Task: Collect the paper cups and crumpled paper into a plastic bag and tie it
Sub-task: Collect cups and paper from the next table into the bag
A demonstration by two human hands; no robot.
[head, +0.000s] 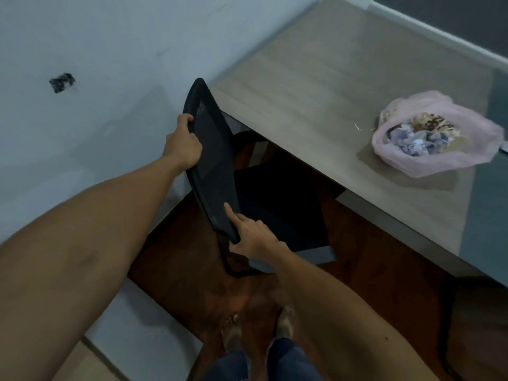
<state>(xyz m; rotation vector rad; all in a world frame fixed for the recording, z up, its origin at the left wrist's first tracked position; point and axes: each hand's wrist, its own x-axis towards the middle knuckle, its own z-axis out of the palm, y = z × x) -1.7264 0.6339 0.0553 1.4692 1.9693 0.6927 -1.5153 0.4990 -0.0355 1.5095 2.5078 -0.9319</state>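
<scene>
**Chair in hand, bag waiting on the desk**

Bare feet (258, 328) and blue trouser legs stand on the dark reddish-brown floor (176, 273), squarely behind the black mesh-backed office chair (217, 166), which looks like a stance for shifting the chair, not for reaching the desk. Both forearms stretch forward to it. Up on the far edge of the chair back, the left hand (182, 144) is closed, fingers curled over the rim and thumb on the near side. Lower down, the right hand (251, 235) is only half closed: forefinger laid out straight along the mesh, thumb tucked under the bottom corner, so it steadies more than it grips. Held at two points like this, the chair can be turned or slid; its seat sits partly under the desk edge.

Well off to the right, on the grey wood-grain desk top (316, 105), lies the pale pink translucent plastic bag (439, 149), touched by neither hand. Its mouth is slack and open toward me, showing crumpled bluish-white paper (415, 143) and brown patterned paper cups (433, 123) inside. Collecting seems done, since I see no loose rubbish on the desk apart from a tiny pale scrap just beside the bag; tying is still to come, I'd judge.
</scene>
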